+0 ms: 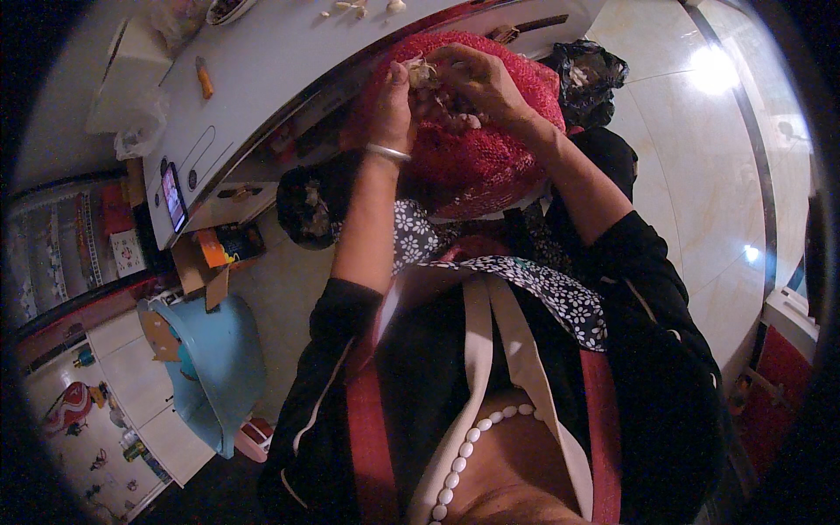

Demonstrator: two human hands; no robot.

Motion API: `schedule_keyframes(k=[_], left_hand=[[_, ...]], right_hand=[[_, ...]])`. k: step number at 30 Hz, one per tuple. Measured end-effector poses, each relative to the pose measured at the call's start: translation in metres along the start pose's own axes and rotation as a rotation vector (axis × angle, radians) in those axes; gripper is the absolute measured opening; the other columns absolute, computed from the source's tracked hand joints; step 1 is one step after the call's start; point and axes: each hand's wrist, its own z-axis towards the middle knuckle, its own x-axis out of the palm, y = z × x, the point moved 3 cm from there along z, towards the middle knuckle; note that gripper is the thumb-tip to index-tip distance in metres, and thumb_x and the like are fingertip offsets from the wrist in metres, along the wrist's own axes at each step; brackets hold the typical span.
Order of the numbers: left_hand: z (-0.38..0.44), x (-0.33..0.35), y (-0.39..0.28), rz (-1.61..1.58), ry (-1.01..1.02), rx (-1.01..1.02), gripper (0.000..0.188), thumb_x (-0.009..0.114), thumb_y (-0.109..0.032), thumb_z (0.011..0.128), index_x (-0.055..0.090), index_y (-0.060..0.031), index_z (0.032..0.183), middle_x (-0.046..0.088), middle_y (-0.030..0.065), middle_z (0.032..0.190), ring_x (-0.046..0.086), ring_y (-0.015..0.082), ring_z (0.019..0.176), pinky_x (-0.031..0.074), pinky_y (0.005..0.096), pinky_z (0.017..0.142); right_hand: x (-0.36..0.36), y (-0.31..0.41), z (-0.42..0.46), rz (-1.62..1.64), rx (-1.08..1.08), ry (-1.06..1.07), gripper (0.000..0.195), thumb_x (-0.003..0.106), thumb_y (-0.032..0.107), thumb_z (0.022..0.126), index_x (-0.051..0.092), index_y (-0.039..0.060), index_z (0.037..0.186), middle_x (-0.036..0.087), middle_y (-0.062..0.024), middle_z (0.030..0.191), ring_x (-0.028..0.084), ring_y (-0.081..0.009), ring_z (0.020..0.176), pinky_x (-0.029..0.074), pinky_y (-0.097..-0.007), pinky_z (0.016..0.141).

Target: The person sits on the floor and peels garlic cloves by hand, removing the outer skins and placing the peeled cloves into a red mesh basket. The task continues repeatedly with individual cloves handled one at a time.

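Note:
A red mesh sack (472,170) rests before me at my lap, its mouth showing many garlic bulbs (467,121). Above that opening my left hand (392,108), with a pale bangle at the wrist, holds a garlic bulb (421,73) with papery skin. My right hand (482,82) is bent over the sack just right of the bulb; its fingertips are partly hidden, so whether they grip anything is unclear. Pale garlic pieces (351,8) lie on the white tabletop (275,72) at the top.
An orange-handled tool (205,79) and a phone (173,197) lie on the table. Black plastic bags stand right (590,79) and left (312,203) of the sack. At the left are an open cardboard box (193,262) and a blue plastic tub (230,354). Tiled floor shows at right.

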Motion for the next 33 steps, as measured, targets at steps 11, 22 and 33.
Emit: schedule_keyframes(k=[11, 22, 33], left_hand=[[-0.002, 0.000, 0.005, 0.455, -0.098, 0.279, 0.032, 0.044, -0.029, 0.085, 0.042, -0.0036, 0.103, 0.049, 0.0022, 0.093, 0.046, 0.0120, 0.086, 0.038, 0.0253, 0.077], [0.003, -0.008, -0.004, 0.605, -0.101, 0.339, 0.035, 0.038, -0.032, 0.086, 0.047, -0.0037, 0.105, 0.049, 0.0036, 0.094, 0.044, 0.0142, 0.086, 0.035, 0.0248, 0.078], [-0.002, 0.000, 0.000, 0.617, -0.118, 0.388, 0.036, 0.034, -0.033, 0.088, 0.042, -0.0040, 0.108, 0.047, 0.0061, 0.098, 0.044, 0.0146, 0.089, 0.034, 0.0249, 0.081]], right_hand=[[0.001, 0.004, -0.002, -0.363, -0.265, -0.110, 0.018, 0.053, 0.015, 0.078, 0.052, 0.0051, 0.093, 0.056, -0.0064, 0.072, 0.056, -0.0121, 0.064, 0.045, -0.0249, 0.055], [0.006, -0.006, -0.006, 0.129, 0.049, -0.100, 0.023, 0.053, 0.020, 0.080, 0.051, 0.0014, 0.093, 0.057, -0.0043, 0.075, 0.054, -0.0108, 0.066, 0.045, -0.0248, 0.056], [0.007, 0.001, -0.006, -0.216, 0.109, -0.095, 0.023, 0.052, 0.022, 0.080, 0.054, 0.0018, 0.092, 0.057, -0.0062, 0.067, 0.054, -0.0101, 0.059, 0.044, -0.0246, 0.053]])
